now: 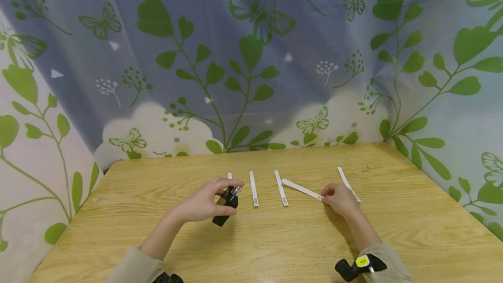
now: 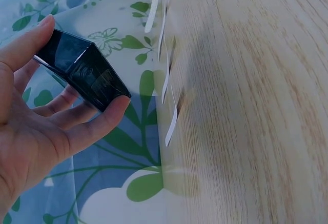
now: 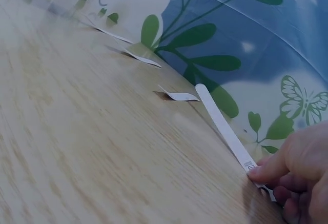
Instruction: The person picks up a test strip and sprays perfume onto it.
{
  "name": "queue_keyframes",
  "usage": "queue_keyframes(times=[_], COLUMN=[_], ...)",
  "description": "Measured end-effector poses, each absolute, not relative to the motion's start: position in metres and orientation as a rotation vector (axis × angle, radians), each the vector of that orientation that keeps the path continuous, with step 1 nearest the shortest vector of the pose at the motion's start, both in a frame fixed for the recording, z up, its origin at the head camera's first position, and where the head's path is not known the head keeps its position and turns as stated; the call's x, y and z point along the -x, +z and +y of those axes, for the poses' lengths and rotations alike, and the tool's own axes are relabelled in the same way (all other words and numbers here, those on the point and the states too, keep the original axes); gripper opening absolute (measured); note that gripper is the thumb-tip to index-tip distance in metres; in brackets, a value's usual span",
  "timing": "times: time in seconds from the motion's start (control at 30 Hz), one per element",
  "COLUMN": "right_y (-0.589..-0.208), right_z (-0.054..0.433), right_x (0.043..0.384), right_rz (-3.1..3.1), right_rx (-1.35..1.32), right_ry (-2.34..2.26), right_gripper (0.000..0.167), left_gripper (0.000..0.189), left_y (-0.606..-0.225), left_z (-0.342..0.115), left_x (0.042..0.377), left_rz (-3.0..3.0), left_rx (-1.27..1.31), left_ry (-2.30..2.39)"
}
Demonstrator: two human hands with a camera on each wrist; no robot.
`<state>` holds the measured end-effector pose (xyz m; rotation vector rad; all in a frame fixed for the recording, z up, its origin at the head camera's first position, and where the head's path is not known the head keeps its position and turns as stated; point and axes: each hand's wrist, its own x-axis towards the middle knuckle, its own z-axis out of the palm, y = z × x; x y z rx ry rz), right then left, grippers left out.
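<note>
My left hand (image 1: 202,201) grips a dark glass perfume bottle (image 1: 223,219) above the table, tilted, with its silver spray nozzle (image 1: 236,190) near the index finger. In the left wrist view the fingers and thumb span the bottle (image 2: 89,69). To the right, my right hand (image 1: 340,198) pinches the printed end of a white paper test strip (image 1: 300,188) between thumb and fingers. The rounded end of that strip (image 3: 218,116) points away to the left, close beside another strip (image 1: 280,189) on the table.
More white strips lie spaced in a row, one (image 1: 253,189) right of the bottle, one (image 1: 229,175) partly hidden behind the left hand, and one (image 1: 345,180) beyond the right hand. A leaf-patterned curtain (image 1: 251,99) hangs behind the wooden table (image 1: 267,248).
</note>
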<state>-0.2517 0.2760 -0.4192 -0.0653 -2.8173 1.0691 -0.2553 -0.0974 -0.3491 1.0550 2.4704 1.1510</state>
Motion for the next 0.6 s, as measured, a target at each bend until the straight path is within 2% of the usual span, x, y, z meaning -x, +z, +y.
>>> queue_keyframes(times=[0.17, 0.6], right_y=[-0.421, -0.420], right_z=[0.286, 0.293], right_x=[0.253, 0.254], right_rz=[-2.822, -2.623], right_rx=[-0.027, 0.054], right_ry=[1.249, 1.892], right_gripper=[0.024, 0.033], left_gripper=[0.059, 0.059], left_y=[-0.348, -0.346], left_z=[-0.099, -0.099], left_x=[0.255, 0.256], left_rz=[2.473, 2.474], left_rx=[-1.067, -1.046], left_ry=[1.137, 1.126])
